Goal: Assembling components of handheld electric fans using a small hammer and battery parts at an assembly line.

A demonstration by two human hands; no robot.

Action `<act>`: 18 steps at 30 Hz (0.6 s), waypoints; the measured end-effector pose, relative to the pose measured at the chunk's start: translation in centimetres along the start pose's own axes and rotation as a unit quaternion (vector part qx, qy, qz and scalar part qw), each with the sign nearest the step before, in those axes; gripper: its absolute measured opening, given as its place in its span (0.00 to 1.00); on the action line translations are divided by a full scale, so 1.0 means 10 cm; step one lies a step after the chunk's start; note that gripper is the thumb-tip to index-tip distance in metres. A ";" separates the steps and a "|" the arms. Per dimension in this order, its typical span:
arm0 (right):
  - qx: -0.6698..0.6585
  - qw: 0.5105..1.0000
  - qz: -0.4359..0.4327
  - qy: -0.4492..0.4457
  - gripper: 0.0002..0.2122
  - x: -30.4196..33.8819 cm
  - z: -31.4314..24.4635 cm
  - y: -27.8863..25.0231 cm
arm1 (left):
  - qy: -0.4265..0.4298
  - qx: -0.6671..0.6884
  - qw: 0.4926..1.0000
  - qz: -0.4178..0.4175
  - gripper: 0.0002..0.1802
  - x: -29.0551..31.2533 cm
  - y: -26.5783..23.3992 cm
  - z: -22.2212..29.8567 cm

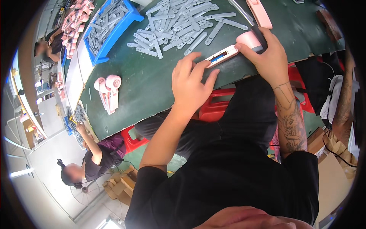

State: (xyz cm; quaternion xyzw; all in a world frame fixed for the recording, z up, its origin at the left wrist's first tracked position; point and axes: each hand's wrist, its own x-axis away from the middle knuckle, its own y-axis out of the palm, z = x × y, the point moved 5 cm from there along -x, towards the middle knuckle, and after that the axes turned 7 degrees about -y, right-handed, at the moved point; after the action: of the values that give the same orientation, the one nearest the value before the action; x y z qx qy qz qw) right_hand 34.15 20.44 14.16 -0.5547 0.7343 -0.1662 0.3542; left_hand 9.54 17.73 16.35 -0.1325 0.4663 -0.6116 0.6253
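Observation:
My right hand (268, 57) is closed round the head of a pink handheld fan (248, 39), thumb on its rim. The fan's pale handle points left, and a long slot (219, 57) along it shows something blue and dark inside. At the handle's far end is my left hand (192, 78), fingers spread and fingertips at the handle's tip. Whether they press on it is hard to see. A dark rod-like tool or hose (246, 15) runs down to my right hand; its lower end is partly hidden. Beyond that hand lies another pink handle-shaped part (260, 14).
Many grey strip-shaped parts (179, 24) lie heaped on the green table (148, 89). A blue bin (114, 38) holds more. Several pink fans (109, 91) rest at the left. Red stools (217, 107) stand under the table edge. Another person (89, 164) works at the left.

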 end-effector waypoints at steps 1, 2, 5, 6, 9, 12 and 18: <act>-0.006 1.000 -0.004 0.007 0.33 0.00 0.02 0.00 | 0.011 -0.037 0.999 -0.011 0.14 -0.03 0.00 0.02; -0.012 1.000 -0.008 0.011 0.33 -0.02 0.03 0.01 | 0.023 -0.073 0.997 -0.020 0.14 -0.06 0.02 0.03; 0.007 1.000 -0.012 0.015 0.34 -0.01 0.02 -0.02 | 0.079 -0.020 0.996 -0.044 0.17 -0.10 0.07 -0.12; 0.013 1.000 -0.009 0.012 0.34 -0.02 0.01 -0.07 | 0.081 -0.015 0.996 -0.040 0.17 -0.07 0.08 -0.13; -0.036 0.998 -0.034 0.033 0.37 -0.01 0.03 -0.15 | 0.057 0.052 0.997 0.017 0.19 -0.01 0.03 -0.08; -0.047 0.998 -0.013 -0.025 0.40 -0.02 -0.04 -0.03 | 0.071 0.034 0.997 0.015 0.21 0.10 -0.02 -0.25; 0.051 0.989 0.013 -0.139 0.22 -0.97 0.14 -0.49 | 0.021 0.053 0.998 -0.023 0.33 0.06 0.06 -0.26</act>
State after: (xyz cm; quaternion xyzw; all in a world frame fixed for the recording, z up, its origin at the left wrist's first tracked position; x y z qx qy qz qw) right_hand 39.85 28.07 19.61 -0.5439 0.6757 -0.1201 0.4829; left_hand 7.87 18.39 14.26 -0.0967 0.4430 -0.6526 0.6070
